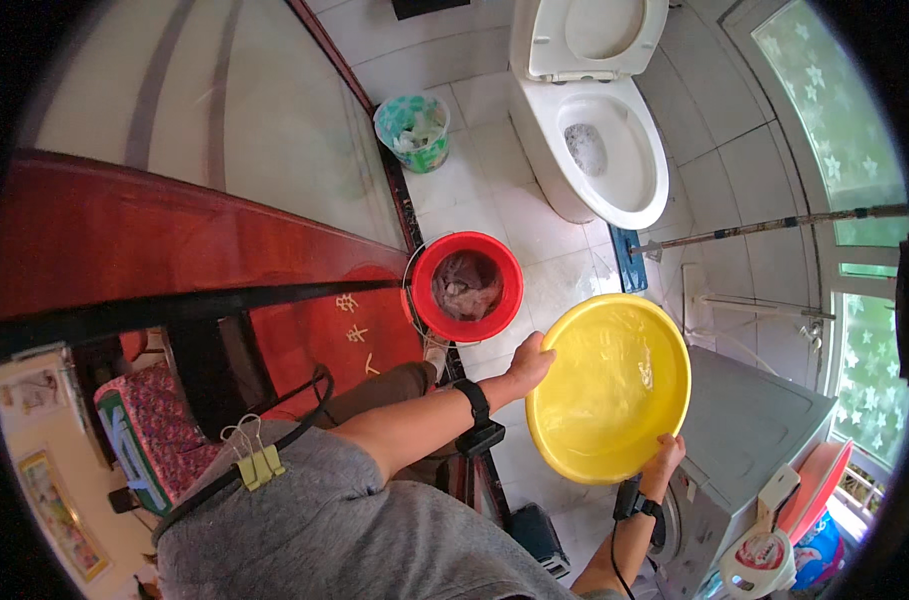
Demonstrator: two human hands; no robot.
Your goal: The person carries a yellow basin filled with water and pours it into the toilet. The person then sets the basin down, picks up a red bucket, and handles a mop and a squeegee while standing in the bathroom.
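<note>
My left hand (527,365) and right hand (664,458) both clamped on the rim of a yellow basin (609,385), held above the tiled floor (474,180), red bucket (467,285) just beside, white toilet (599,140) beyond

I see a white tiled floor (464,190). On it stand a red bucket (467,287) near the red door, a small green bin (413,131) further back against the wall, and a white toilet (599,140) with its lid up. A grey washing machine (744,440) stands at the right.
</note>
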